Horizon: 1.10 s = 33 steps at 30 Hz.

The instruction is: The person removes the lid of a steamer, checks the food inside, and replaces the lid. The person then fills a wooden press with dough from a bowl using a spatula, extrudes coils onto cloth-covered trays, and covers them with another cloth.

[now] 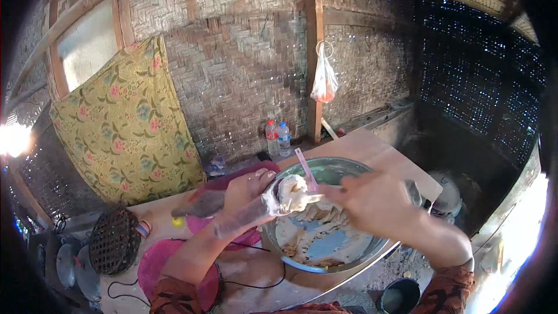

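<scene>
My left hand [247,189] is closed around a clear plastic bag [238,221], its open mouth turned toward the right. Pale, thick batter [292,193] sits at that mouth. My right hand [372,197], slightly blurred, grips a light-coloured spoon [314,197] whose tip touches the batter. Below both hands stands a wide basin [331,267], with more batter smeared over its bottom and sides. A pink-handled utensil [303,161] leans inside the basin near the far rim; its lower end is partly hidden.
The basin rests on a wooden table [372,145]. Pink round pieces [152,259] and a black cord [261,285] lie at left, near a dark woven basket [113,241]. Two bottles [283,138] stand by the woven wall. A bucket [401,296] is on the floor at lower right.
</scene>
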### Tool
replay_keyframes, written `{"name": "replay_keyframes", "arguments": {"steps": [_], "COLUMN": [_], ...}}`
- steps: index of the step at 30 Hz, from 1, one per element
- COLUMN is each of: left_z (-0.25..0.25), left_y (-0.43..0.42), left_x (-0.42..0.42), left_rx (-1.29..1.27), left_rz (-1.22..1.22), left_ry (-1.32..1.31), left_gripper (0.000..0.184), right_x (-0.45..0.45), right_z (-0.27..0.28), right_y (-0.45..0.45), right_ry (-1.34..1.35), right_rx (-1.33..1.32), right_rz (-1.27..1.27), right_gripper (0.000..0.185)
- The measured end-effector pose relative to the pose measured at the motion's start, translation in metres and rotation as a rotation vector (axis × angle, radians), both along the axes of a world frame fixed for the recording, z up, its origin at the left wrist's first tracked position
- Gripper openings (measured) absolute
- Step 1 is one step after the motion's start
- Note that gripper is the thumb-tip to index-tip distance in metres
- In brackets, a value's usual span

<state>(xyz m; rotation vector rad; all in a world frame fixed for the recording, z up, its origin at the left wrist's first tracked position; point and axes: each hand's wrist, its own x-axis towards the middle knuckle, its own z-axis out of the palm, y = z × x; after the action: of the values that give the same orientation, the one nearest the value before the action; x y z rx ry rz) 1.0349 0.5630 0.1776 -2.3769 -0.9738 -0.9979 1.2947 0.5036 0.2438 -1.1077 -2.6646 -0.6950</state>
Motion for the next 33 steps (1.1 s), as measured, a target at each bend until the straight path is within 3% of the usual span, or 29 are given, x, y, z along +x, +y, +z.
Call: {"name": "replay_keyframes", "arguments": {"steps": [3, 6, 7, 10, 11, 14, 16, 18, 20, 24, 26, 28, 30, 31, 32, 33], "left_z": [-0.001, -0.009, -0.015, -0.017, -0.008, -0.019, -0.011, -0.008, -0.001, -0.016, -0.01, -0.001, 0.009, -0.013, -0.02, -0.008], "left_y": [0.001, 0.005, 0.011, 0.029, 0.013, 0.019, 0.012, 0.008, -0.002, 0.024, 0.031, 0.023, 0.024, 0.042, 0.045, 0.027], "left_x": [0.005, -0.006, -0.008, -0.032, -0.029, -0.02, -0.007, 0.007, 0.013, -0.015, -0.023, -0.017, -0.007, -0.011, -0.005, 0.005], "left_rx": [0.012, 0.04, -0.087, -0.002, -0.177, 0.002, -0.005, -0.085, -0.012, 0.034, -0.092, -0.03, -0.167, 0.181, 0.027, -0.006], "left_rz": [0.006, 0.089, 0.191, 0.311, 0.409, 0.271, 0.238, 0.039, -0.006, 0.259, 0.437, 0.425, 0.258, 0.137, 0.341, 0.262], "left_ry": [0.076, 0.151, 0.098, 0.108, 0.043, 0.057, 0.081, -0.077, -0.112, 0.011, 0.032, 0.043, -0.111, -0.069, 0.091, 0.064], "left_gripper": [0.036, 0.037, 0.04, 0.041, 0.039, 0.039, 0.042, 0.046, 0.046, 0.047, 0.038, 0.037, 0.036, 0.033, 0.035, 0.04], "right_x": [-0.01, -0.002, 0.005, 0.029, 0.029, 0.017, 0.001, -0.009, -0.006, 0.022, 0.029, 0.03, 0.023, 0.02, 0.017, 0.012], "right_z": [-0.034, -0.044, -0.043, -0.012, -0.004, 0.005, 0.005, -0.002, -0.011, -0.013, -0.012, -0.018, -0.012, -0.006, -0.002, -0.002], "right_y": [-0.005, -0.013, -0.017, -0.037, -0.038, -0.029, -0.025, -0.016, -0.022, -0.041, -0.039, -0.034, -0.036, -0.039, -0.04, -0.039], "right_ry": [0.001, -0.032, -0.009, 0.065, 0.102, -0.007, -0.011, 0.009, -0.02, 0.092, 0.117, 0.185, 0.133, 0.133, 0.136, 0.139], "right_rx": [0.249, 0.183, 0.161, 0.178, 0.246, 0.194, 0.131, 0.122, 0.098, 0.138, 0.138, 0.178, 0.17, 0.2, 0.231, 0.227], "right_rz": [0.118, 0.094, 0.047, -0.054, -0.108, 0.011, -0.003, 0.118, 0.096, 0.01, -0.081, -0.221, -0.188, -0.163, -0.14, -0.148], "right_gripper": [0.04, 0.036, 0.038, 0.038, 0.038, 0.033, 0.028, 0.025, 0.033, 0.042, 0.045, 0.044, 0.045, 0.042, 0.039, 0.039]}}
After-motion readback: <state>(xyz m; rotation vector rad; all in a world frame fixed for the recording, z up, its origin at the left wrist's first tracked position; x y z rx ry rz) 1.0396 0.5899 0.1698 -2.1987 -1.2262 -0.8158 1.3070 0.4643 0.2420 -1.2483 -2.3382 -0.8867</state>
